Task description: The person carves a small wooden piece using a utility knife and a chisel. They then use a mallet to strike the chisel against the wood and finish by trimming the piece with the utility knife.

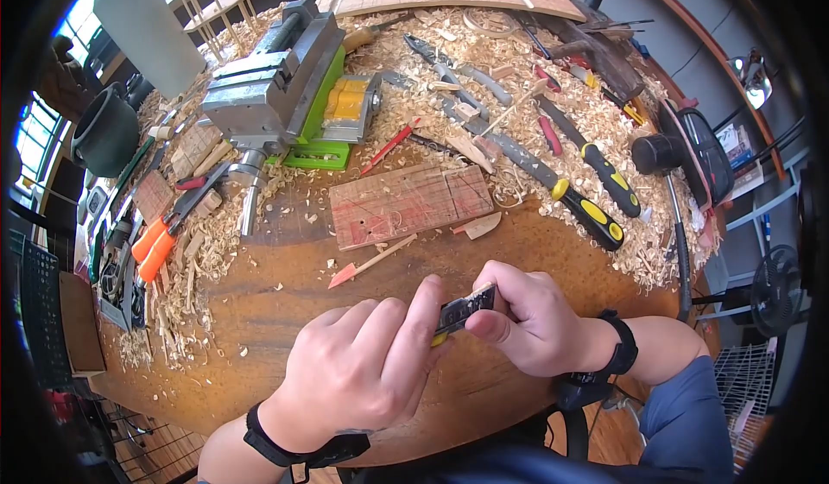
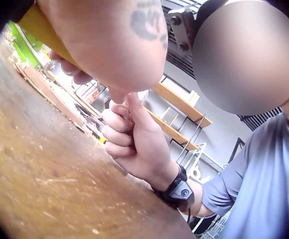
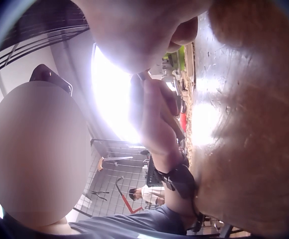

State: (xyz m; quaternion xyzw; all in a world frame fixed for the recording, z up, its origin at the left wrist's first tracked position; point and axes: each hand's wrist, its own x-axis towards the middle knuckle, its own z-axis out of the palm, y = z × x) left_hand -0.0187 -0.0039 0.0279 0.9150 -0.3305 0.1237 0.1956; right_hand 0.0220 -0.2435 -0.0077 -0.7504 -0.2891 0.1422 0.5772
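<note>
In the head view, my left hand [image 1: 358,363] grips a yellow-and-black utility knife [image 1: 453,313]. Its yellow handle [image 2: 47,35] shows under the palm in the left wrist view. The fingers of my right hand [image 1: 535,316] are curled, with thumb and forefinger pinching the knife's dark front end, where a pale edge shows. Both hands meet over the near part of the table; the blade is hidden. Just beyond them lie a thin stick with a red tip [image 1: 345,275], a small pointed piece of wood [image 1: 480,225] and a red-marked wooden board [image 1: 397,212].
A metal vise [image 1: 268,87] stands at the back left by a green stand [image 1: 318,154]. Wood shavings [image 1: 518,44] cover the wooden table's [image 1: 285,328] far side. Yellow-and-black-handled tools [image 1: 589,216] lie right, orange-handled pliers [image 1: 155,246] left, and a black mallet [image 1: 656,151] at the right edge.
</note>
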